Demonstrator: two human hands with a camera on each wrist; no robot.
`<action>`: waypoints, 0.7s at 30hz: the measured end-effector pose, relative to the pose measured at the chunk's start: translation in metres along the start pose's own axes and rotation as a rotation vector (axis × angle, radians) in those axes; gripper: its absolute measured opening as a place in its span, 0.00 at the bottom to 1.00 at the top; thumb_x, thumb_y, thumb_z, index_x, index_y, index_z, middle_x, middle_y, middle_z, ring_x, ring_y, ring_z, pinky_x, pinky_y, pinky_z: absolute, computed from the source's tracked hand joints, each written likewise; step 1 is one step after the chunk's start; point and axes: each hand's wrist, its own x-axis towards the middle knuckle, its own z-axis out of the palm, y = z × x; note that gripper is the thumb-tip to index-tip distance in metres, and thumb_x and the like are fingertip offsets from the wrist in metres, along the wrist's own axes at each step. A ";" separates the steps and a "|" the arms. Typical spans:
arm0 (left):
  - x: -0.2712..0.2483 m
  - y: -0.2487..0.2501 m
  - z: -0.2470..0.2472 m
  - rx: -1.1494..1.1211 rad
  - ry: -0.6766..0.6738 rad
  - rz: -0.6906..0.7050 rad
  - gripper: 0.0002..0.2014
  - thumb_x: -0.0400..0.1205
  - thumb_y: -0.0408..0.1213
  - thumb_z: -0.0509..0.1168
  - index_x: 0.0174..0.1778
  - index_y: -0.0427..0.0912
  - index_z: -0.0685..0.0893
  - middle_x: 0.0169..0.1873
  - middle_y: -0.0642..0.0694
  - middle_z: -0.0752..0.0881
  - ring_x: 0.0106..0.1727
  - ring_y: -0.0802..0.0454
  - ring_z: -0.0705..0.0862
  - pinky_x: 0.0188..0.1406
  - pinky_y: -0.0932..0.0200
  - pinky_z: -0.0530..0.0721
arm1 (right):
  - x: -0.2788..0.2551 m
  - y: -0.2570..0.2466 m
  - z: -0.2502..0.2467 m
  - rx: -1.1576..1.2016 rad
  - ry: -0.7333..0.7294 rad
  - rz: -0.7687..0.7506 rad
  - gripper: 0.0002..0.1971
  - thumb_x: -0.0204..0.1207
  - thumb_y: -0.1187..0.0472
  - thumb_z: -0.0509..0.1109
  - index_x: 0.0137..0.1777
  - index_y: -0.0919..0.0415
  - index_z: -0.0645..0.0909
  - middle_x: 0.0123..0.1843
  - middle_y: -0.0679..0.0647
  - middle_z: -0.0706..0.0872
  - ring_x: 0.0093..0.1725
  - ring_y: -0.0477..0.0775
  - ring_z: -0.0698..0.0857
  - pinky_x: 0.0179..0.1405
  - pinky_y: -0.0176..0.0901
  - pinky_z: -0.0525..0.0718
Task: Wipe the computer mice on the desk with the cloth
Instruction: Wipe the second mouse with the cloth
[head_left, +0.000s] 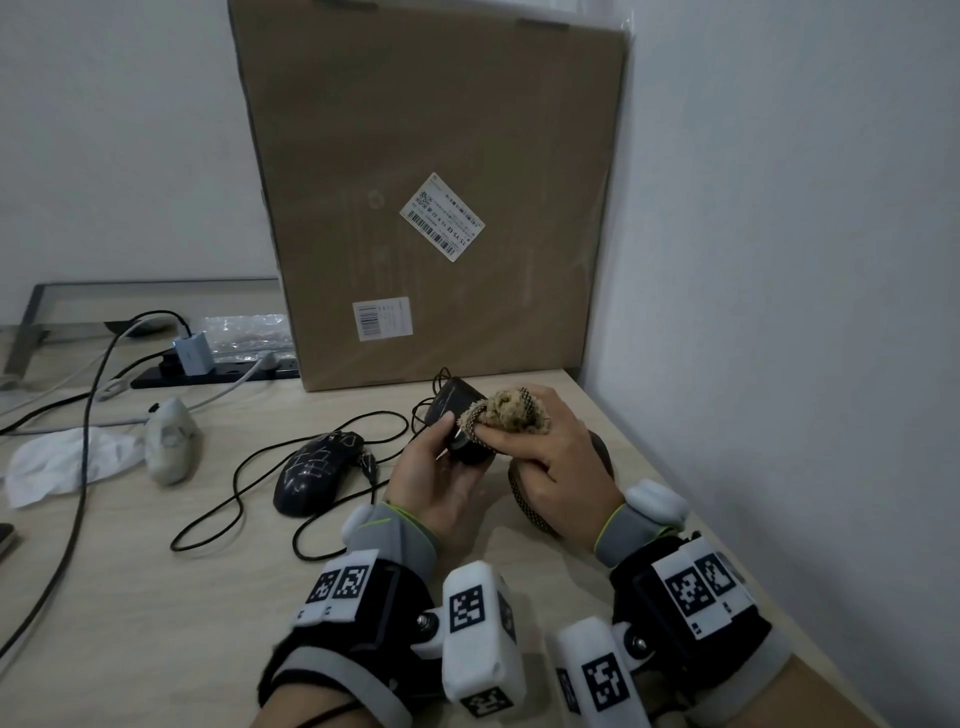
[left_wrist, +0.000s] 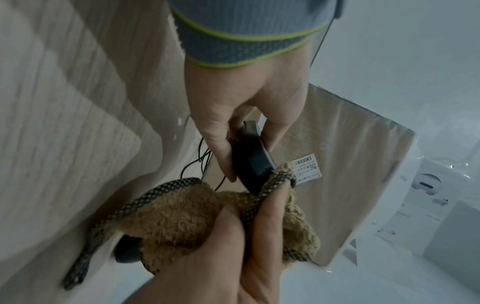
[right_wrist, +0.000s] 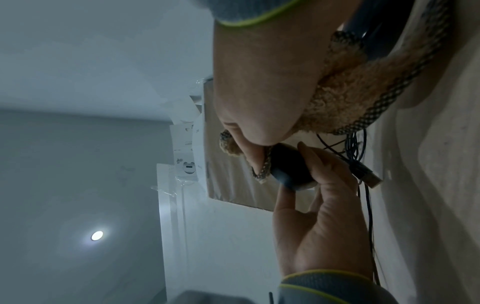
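Leaning upright against the wall at 12 o'clock, a large cardboard box (head_left: 431, 197) with two white labels is the biggest item; it is closed, contents not visible. It stands on the light wood desk (head_left: 156, 597).

Cloth (head_left: 511, 410): tan, fluffy pile, edged with a black-and-tan checked braid. Bunched over the fingers of the right hand (head_left: 550, 467), thumb and fingers pinching it; a tail of the braided edge hangs down toward the desk at 5 o'clock of the hand.

Patterned mouse (head_left: 319, 470): black with pale cracked-line markings, wired, lying flat on the desk at 9 o'clock of the hands. Long axis runs from 7 to 1 o'clock, cable end at 1 o'clock.

Held mouse (head_left: 454, 415): plain black, matte, wired, lifted off the desk at centre. Left hand (head_left: 436, 483) grips it, thumb on one side, fingers curled round the other. Long axis runs roughly 6 to 12 o'clock, tilted up; cable end points at 12 o'clock, toward the box. Cloth presses on its near right edge.

White mouse (head_left: 169, 441): grey-white, at 9 o'clock further out, touching a crumpled white tissue (head_left: 62, 465).

Cables (head_left: 234, 499): black loops on the desk between the patterned mouse and the hands. A power strip (head_left: 218, 371) with a white charger lies at 10 o'clock, beside the box
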 end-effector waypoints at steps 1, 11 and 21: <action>0.000 0.000 0.000 -0.021 -0.006 0.003 0.11 0.84 0.33 0.59 0.54 0.28 0.80 0.47 0.34 0.84 0.50 0.42 0.84 0.43 0.51 0.88 | 0.000 -0.001 0.000 -0.020 0.000 -0.018 0.25 0.67 0.67 0.58 0.58 0.44 0.85 0.65 0.55 0.76 0.62 0.61 0.78 0.59 0.63 0.77; 0.004 0.004 -0.003 -0.190 -0.079 -0.043 0.14 0.85 0.34 0.56 0.57 0.26 0.78 0.49 0.32 0.84 0.52 0.41 0.84 0.33 0.55 0.90 | 0.001 -0.009 -0.004 -0.237 -0.061 -0.128 0.28 0.62 0.71 0.65 0.55 0.40 0.85 0.73 0.52 0.72 0.57 0.62 0.78 0.50 0.55 0.75; 0.005 -0.005 -0.003 0.065 -0.047 -0.030 0.13 0.84 0.41 0.58 0.49 0.36 0.83 0.40 0.40 0.88 0.44 0.49 0.85 0.38 0.61 0.87 | 0.001 0.005 -0.006 -0.204 0.127 0.041 0.26 0.64 0.63 0.54 0.56 0.45 0.86 0.63 0.57 0.80 0.54 0.64 0.80 0.47 0.60 0.81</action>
